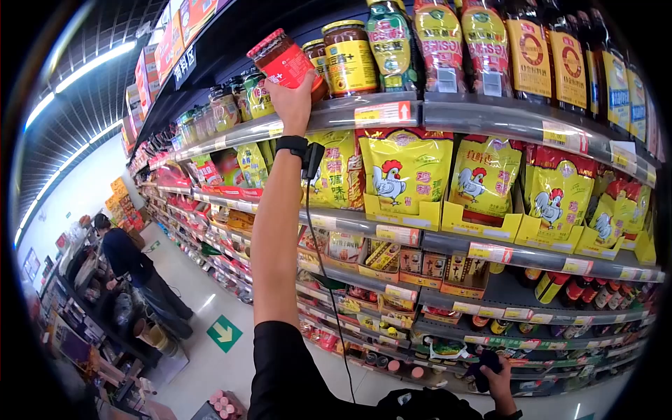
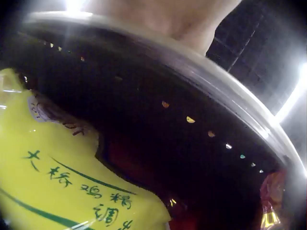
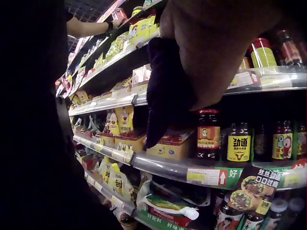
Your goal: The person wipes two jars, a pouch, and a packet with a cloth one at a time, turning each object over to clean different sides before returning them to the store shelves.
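Observation:
In the head view my left hand (image 1: 290, 99) grips a red-lidded jar with a red label (image 1: 288, 64), tilted at the top shelf's edge. Right beside it stand yellow-labelled jars (image 1: 348, 59). My right hand (image 1: 498, 381), low at the right, holds a dark, soft-looking item (image 1: 484, 365). The right wrist view has that hand (image 3: 216, 48) large and close, the dark item (image 3: 165, 88) hanging from it. Above the shelf edge in the left wrist view, only part of the left hand or wrist (image 2: 158, 17) shows; the jar is out of that view.
Bottles (image 1: 532, 56) line the top shelf at the right. Yellow seasoning bags (image 1: 406, 171) fill the shelf below. Lower shelves hold packets and jars (image 3: 208, 134). A person in dark clothes (image 1: 133, 262) stands in the aisle at the left, near a floor arrow (image 1: 224, 334).

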Demonstrator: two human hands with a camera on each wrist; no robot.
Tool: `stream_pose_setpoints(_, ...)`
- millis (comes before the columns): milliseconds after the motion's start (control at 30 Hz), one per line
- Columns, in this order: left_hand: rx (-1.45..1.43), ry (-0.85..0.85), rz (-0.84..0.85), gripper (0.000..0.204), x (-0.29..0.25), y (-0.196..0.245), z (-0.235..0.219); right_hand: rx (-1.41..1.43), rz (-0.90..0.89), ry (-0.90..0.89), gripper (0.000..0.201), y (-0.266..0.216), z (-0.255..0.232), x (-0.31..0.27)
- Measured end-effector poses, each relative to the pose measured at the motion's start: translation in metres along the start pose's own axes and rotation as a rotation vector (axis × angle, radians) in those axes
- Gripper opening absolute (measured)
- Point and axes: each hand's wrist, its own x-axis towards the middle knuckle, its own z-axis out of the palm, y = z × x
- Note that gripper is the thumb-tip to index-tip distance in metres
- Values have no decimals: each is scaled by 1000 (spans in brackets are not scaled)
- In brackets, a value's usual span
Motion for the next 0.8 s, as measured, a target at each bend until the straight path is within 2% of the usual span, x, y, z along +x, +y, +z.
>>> stream_pose_setpoints(67,-207,72,-4,76,0,7,12,-126,-18,70,33,-18,-2,0)
stream_pose_setpoints(100,-281,62,11,76,19,0,-12,-137,-77,46,30,12,23,-7)
stream_pose_setpoints(200,-407,41,-1,73,19,-1,-33,-116,12,16,33,24,30,-21)
stream_pose_setpoints(233,-462,-14,-18,71,16,3,-45,-254,-3,-72,42,33,30,-26)
stream_pose_setpoints(300,-570,-119,-61,68,-1,10,-74,-414,8,-24,36,20,43,-33)
stream_pose_setpoints(400,-915,-281,-315,63,-48,9,-117,-212,-76,-34,34,30,59,-37)
stream_pose_setpoints(433,-969,-324,-417,62,-69,3,-133,-201,-43,-59,34,25,67,-39)
stream_pose_setpoints(500,-1043,-356,-499,58,-119,2,-164,-195,16,-112,34,4,80,-38)
stream_pose_setpoints(567,-958,-370,-599,66,-169,7,-191,-260,-27,-106,34,27,82,-24)
stream_pose_setpoints(600,-900,-466,-626,74,-193,3,-205,-288,-45,-103,34,36,84,-19)
stream_pose_setpoints(633,-837,-563,-653,82,-215,-2,-218,-268,-24,-105,34,31,91,-18)
stream_pose_setpoints(700,-873,-618,-815,99,-261,4,-236,-231,26,-114,34,12,112,-12)
stream_pose_setpoints(800,-879,-740,-981,109,-316,15,-257,-74,94,-167,37,3,135,-10)
